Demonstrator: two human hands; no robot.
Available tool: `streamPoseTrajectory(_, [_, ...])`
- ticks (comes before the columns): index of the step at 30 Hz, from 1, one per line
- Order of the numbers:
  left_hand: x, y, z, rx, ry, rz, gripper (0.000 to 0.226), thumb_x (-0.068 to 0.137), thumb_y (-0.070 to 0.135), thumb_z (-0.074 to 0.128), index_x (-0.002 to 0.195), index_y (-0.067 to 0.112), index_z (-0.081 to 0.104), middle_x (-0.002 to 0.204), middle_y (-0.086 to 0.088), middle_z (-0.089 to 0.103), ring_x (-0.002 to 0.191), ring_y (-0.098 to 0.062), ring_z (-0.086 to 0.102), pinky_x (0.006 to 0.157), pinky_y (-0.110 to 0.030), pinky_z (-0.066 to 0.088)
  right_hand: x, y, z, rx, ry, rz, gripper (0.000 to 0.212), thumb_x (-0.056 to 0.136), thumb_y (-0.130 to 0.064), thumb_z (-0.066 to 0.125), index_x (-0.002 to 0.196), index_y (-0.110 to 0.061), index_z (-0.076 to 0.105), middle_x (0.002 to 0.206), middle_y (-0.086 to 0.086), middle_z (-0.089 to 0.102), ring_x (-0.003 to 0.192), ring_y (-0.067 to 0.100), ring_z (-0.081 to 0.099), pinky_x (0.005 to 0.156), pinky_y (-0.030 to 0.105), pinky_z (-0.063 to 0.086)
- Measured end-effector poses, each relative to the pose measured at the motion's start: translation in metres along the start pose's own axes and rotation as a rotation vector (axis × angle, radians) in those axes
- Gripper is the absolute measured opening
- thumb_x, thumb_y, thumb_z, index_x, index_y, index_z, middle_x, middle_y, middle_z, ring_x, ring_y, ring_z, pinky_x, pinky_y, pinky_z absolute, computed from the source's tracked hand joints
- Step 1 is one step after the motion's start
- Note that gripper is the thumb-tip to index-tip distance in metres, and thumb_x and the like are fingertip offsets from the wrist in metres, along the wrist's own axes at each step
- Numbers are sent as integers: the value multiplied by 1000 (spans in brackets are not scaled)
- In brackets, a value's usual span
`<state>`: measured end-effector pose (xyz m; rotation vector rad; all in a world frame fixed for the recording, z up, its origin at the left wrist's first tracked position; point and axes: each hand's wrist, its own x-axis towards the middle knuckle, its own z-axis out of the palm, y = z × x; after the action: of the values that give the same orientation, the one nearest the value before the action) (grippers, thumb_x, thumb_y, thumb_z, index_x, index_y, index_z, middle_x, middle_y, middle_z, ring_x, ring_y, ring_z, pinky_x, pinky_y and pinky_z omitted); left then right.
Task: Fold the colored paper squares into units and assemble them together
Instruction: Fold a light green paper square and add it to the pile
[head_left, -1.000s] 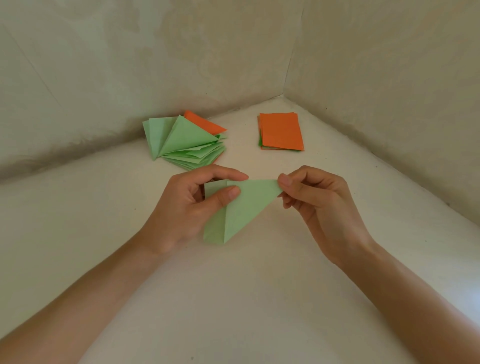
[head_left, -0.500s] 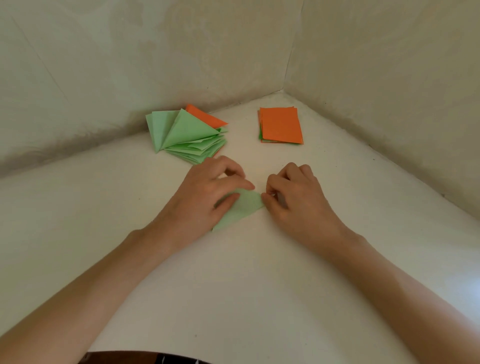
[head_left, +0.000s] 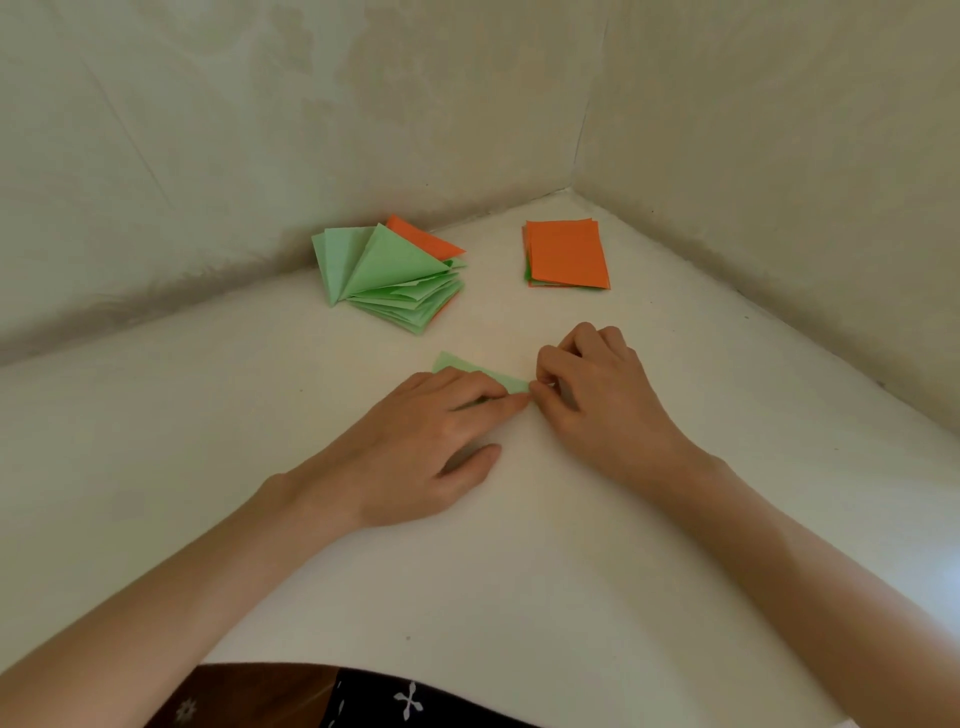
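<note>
Pressing green paper (head_left: 470, 372) flat — left hand (head_left: 434, 441) outstretched.

Soft, dim, even daylight; faint shadows lie under the hands (head_left: 519, 415); wide-angle bending curves the edges; focus is slightly soft.

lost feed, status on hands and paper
Left hand flat, pressing folded light green paper piece onto white table. Right hand pinching its tip. Folded-unit pile and orange square stack behind, clear.

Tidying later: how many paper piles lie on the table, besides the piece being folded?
2: a fanned pile of folded green and orange paper units at rear left; a flat orange-topped stack of paper squares at rear right.
</note>
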<state>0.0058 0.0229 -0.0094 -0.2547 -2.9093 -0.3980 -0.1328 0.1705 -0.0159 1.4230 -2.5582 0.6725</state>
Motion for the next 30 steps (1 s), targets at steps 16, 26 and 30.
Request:
streamPoseTrajectory(16, [-56,-4,-22,197,64,-29,37,94,28,40,113,15,69,109,4,64,99,-14,54,92,-28,33,-2,-4,-2,-73,-2,15,11,89,-21,55,83,-12,55,89,3,45,83,19,34,71,32,31])
streamPoseTrajectory(26, [-27,1,-17,351,136,-239,42,93,34,33,82,16,69,90,3,67,87,-20,62,94,-37,31,-3,-10,-14,-44,-185,-354,46,78,-11,36,113,-17,67,116,6,61,109,29,52,98,33,36])
streamPoseTrajectory(30, [-14,-3,-12,335,160,-336,42,90,36,35,78,14,69,85,0,65,81,-23,62,83,-34,33,-8,-18,-15,34,-201,-370,36,86,-20,43,112,-20,68,100,4,58,87,24,52,82,31,40])
